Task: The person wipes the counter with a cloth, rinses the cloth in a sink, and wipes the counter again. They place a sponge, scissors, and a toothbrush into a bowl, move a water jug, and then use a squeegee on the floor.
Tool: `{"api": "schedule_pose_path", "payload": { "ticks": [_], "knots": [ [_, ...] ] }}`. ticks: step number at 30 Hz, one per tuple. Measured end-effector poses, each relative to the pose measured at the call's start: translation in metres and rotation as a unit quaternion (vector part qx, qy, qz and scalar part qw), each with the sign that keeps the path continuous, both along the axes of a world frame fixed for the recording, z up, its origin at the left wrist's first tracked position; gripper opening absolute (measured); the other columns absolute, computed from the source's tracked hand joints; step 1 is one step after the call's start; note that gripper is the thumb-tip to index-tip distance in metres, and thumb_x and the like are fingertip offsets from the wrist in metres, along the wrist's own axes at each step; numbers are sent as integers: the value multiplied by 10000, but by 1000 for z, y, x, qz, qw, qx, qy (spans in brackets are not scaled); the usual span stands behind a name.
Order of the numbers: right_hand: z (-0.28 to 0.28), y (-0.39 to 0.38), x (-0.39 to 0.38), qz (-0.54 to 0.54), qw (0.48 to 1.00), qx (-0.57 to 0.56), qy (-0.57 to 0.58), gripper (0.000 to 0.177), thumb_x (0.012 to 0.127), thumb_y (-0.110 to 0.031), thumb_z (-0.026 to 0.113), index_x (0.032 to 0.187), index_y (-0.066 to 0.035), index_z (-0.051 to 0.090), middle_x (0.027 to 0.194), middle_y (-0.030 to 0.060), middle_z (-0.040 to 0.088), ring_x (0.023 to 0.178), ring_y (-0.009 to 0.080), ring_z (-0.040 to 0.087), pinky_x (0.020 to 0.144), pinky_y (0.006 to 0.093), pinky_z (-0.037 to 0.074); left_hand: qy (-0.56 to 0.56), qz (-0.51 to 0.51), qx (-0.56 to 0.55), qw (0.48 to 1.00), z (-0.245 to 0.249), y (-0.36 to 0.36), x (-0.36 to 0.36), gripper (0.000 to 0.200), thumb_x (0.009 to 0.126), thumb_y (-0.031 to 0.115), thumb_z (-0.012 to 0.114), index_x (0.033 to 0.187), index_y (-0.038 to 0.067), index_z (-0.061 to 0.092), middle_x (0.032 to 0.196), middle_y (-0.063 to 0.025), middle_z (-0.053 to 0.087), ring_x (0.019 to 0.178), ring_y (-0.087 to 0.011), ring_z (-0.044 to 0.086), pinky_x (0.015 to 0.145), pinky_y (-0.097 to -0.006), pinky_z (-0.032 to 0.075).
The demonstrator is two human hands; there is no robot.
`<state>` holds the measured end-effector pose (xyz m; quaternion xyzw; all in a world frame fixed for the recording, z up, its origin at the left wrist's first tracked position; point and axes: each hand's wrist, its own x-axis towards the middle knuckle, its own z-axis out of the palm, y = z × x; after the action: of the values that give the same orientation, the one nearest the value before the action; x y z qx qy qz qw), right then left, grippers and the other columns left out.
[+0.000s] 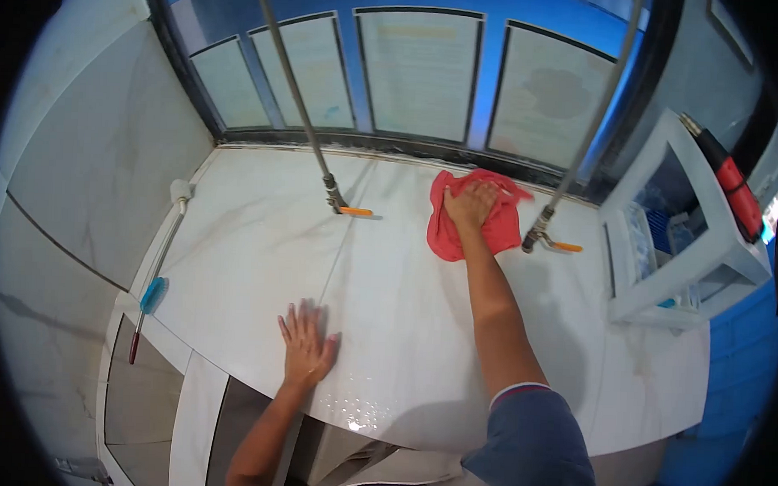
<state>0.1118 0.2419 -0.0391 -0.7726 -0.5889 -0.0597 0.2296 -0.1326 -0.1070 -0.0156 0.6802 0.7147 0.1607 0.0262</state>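
Note:
My right hand [470,203] is stretched far across a white marble slab [386,329] and presses down on a red cloth [445,232] that lies crumpled near the slab's far edge, below the window. My left hand [306,347] rests flat, fingers spread, on the slab's near edge and holds nothing. Water droplets [357,406] glisten on the stone just right of that hand.
Two metal pipes come down to valves with orange handles, one [354,210] left of the cloth, one [553,243] right of it. A long-handled brush [154,293] lies along the left edge. A white shelf unit [706,245] stands at right with a red-and-black tool [734,182] on top.

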Motion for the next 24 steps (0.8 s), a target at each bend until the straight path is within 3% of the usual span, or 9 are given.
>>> {"api": "schedule_pose_path", "payload": {
  "ticks": [4, 6, 9, 11, 12, 16, 21, 22, 24],
  "knots": [
    [-1, 5, -93, 393, 917, -64, -42, 745, 817, -523, 412, 1268, 68, 373, 1344, 238, 340, 1286, 337, 269, 1075, 443, 136, -46, 16, 8, 999, -3, 1, -7, 627, 844, 350, 458, 1330, 3, 268, 1402, -247, 180, 1310, -432, 87, 1048, -552, 20],
    [-15, -34, -131, 446, 893, 66, -10, 643, 832, -452, 422, 1219, 62, 435, 1307, 225, 396, 1259, 325, 322, 1060, 430, 193, -48, 13, 12, 999, -7, 3, -8, 622, 847, 332, 456, 1335, 3, 254, 1403, -247, 177, 1311, -431, 85, 1051, -546, 24],
    [-18, -103, -153, 392, 913, 104, -38, 575, 827, -390, 442, 1186, 58, 466, 1289, 231, 412, 1246, 327, 338, 1049, 412, 219, -77, 16, 36, 996, -4, -1, -8, 604, 856, 294, 447, 1339, 1, 236, 1404, -249, 173, 1311, -431, 86, 1057, -529, 33],
    [-7, -163, -170, 447, 894, 29, -8, 522, 816, -335, 456, 1165, 52, 481, 1276, 230, 426, 1233, 324, 355, 1044, 419, 225, -114, 23, 60, 991, -3, -2, -6, 591, 862, 275, 440, 1340, -2, 232, 1403, -250, 172, 1310, -430, 90, 1061, -518, 39],
    [7, -188, -177, 509, 860, -24, 3, 515, 815, -327, 461, 1159, 56, 483, 1266, 230, 436, 1224, 326, 361, 1040, 423, 228, -135, 24, 95, 986, -6, -1, -7, 579, 867, 262, 428, 1340, -6, 229, 1400, -247, 177, 1307, -427, 103, 1063, -508, 55],
    [-9, -219, -176, 645, 760, 79, 4, 458, 808, -266, 456, 1193, -22, 494, 1290, 159, 444, 1246, 277, 355, 1055, 405, 218, -191, 15, 176, 965, -14, -7, -12, 556, 880, 245, 405, 1337, -16, 229, 1389, -236, 194, 1296, -416, 138, 1061, -491, 100],
    [9, -181, -31, 536, 844, 6, -15, 443, 812, -247, 464, 1199, -31, 488, 1265, 170, 460, 1187, 293, 417, 1010, 418, 286, -147, 32, 160, 976, -18, -10, -11, 537, 915, 280, 335, 1342, -22, 216, 1399, -189, 211, 1323, -363, 104, 1072, -448, 99],
    [0, -187, 9, 478, 875, 64, 30, 416, 799, -252, 493, 1157, -41, 525, 1233, 170, 488, 1165, 307, 434, 1000, 430, 299, -149, 29, 155, 976, -18, -12, -11, 537, 915, 280, 335, 1342, -22, 216, 1399, -189, 211, 1323, -363, 104, 1072, -448, 99],
    [-1, -208, 93, 419, 899, 98, -80, 444, 818, -302, 511, 1181, -47, 509, 1249, 177, 469, 1174, 314, 427, 986, 448, 316, -147, 10, 144, 979, -19, -12, -9, 551, 917, 308, 341, 1341, -21, 216, 1395, -190, 218, 1318, -371, 111, 1070, -450, 103]
  ]
}}
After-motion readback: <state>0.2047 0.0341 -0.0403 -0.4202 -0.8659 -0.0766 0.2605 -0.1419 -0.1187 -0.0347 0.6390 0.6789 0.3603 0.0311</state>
